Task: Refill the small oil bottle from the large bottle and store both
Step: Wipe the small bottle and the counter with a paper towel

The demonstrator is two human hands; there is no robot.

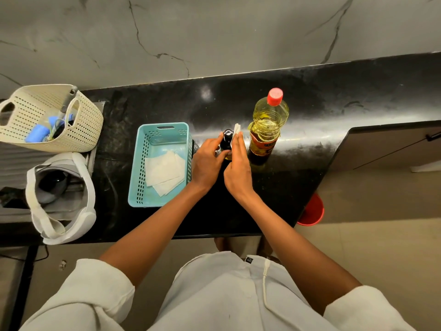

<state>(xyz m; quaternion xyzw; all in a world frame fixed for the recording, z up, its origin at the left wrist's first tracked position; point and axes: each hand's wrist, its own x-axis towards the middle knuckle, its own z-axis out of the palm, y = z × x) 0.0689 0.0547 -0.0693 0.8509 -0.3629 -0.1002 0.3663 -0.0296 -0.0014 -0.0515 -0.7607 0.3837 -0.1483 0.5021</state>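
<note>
Hands met at the small oil bottle (226, 142), which stood on the black countertop (310, 115) between the teal basket (140, 177) and the large oil bottle (267, 125). The left hand (207, 161) gripped the small bottle's side, hiding most of its body; only the dark cap and neck showed. The right hand (237, 163) pressed a folded white tissue (236, 129) against it, fingers closed over the paper. The large bottle stood upright just right of them, red cap on, its label partly in shadow. More tissues (164, 173) lay in the basket.
</note>
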